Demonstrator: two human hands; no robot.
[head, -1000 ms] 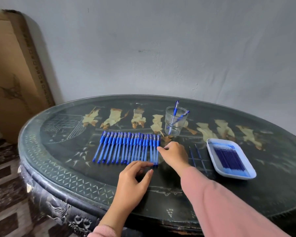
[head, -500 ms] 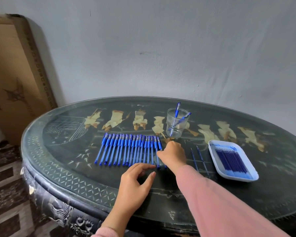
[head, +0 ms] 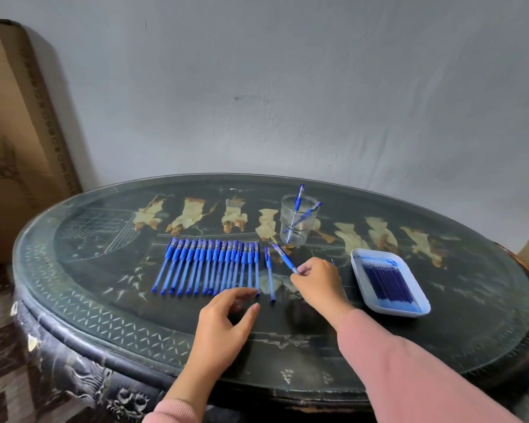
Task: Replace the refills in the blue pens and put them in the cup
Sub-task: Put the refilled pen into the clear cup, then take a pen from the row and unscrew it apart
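Note:
A row of several blue pens (head: 208, 265) lies side by side on the dark oval table (head: 104, 303). One pen (head: 269, 276) lies apart at the row's right end. My right hand (head: 316, 280) pinches a blue pen (head: 283, 257) by its tip end and holds it tilted, cap pointing up-left. My left hand (head: 223, 322) hovers near the pens' tips, fingers loosely curved, holding nothing. A clear cup (head: 298, 222) behind the row holds two blue pens. A white tray (head: 409, 309) of blue refills (head: 385, 280) sits to the right.
A tall cardboard box (head: 16, 132) leans on the wall at the left. A grey wall stands right behind the table. The table's carved rim (head: 83, 370) runs along the near edge.
My right hand has picked a pen out of the row's right end and drawn it to the right. The neighbouring pen now lies apart. The left hand has barely moved.

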